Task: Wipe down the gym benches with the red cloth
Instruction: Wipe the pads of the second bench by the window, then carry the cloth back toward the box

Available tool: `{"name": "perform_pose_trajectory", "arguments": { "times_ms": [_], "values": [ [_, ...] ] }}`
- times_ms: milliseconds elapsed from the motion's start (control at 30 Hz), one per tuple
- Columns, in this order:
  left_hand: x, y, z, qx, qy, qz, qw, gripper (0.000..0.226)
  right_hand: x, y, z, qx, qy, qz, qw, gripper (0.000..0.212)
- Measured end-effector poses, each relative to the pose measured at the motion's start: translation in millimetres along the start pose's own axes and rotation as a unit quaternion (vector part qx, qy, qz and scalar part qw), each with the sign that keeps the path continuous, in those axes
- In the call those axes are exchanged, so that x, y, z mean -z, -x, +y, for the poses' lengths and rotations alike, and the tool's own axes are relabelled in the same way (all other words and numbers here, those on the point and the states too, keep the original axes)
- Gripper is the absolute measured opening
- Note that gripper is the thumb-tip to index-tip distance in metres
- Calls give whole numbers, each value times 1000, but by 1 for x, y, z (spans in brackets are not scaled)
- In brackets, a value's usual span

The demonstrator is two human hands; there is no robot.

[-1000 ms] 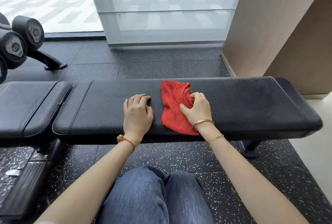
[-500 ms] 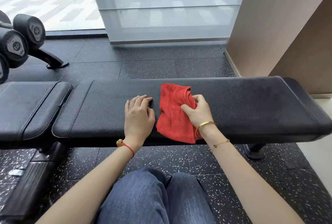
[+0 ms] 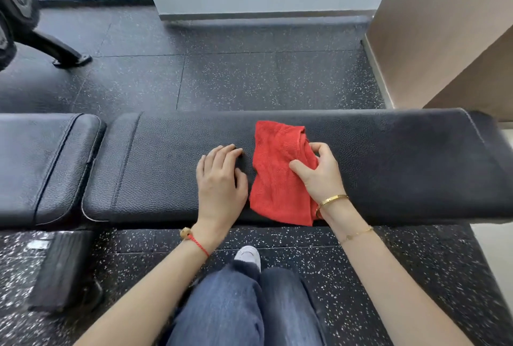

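Nearest us, our jeans-clad knees point(image 3: 241, 304) face the desk point(image 3: 402, 168), a black padded bench top running from 9 to 3 o'clock. Our left hand point(image 3: 220, 179) lies flat on it, fingers straight, holding nothing. Just beside it at 3 o'clock, our right hand point(image 3: 319, 170) grips the red cloth point(image 3: 274, 176), thumb and curled fingers bunching its right edge. The cloth lies crumpled across the middle of the desk, its near hem at the front edge. We judge it light, soft and limp; it should fold under pressure, so a flat palm over its centre would serve better. Farther off lies speckled floor point(image 3: 249, 79).
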State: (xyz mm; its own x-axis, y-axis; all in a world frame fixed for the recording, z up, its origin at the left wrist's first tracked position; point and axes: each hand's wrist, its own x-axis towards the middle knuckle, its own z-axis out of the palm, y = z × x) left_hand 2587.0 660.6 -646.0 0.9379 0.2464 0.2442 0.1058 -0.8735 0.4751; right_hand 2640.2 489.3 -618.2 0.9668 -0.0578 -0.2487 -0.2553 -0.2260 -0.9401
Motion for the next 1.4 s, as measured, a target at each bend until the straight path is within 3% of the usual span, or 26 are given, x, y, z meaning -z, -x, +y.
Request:
{"name": "perform_pose_trajectory", "arguments": {
  "times_ms": [267, 533, 833, 1167, 1400],
  "values": [
    [111, -39, 30, 4, 10, -65, 998, 36, 19, 29, -106, -73, -4, -19, 997, 35],
    [298, -65, 96, 42, 26, -101, 994, 30, 52, 80, -292, -76, -12, -59, 995, 38],
    [480, -98, 162, 61, 23, -85, 994, 21, 78, 137, -471, -50, -34, -87, 994, 40],
    [545, -98, 185, 90, 32, -12, 995, 15, 85, 159, -529, 1, -64, -98, 993, 39],
    [556, -71, 209, 150, 13, 57, 987, 17, 99, 152, -535, 25, -50, -190, 980, 37]
  ]
}}
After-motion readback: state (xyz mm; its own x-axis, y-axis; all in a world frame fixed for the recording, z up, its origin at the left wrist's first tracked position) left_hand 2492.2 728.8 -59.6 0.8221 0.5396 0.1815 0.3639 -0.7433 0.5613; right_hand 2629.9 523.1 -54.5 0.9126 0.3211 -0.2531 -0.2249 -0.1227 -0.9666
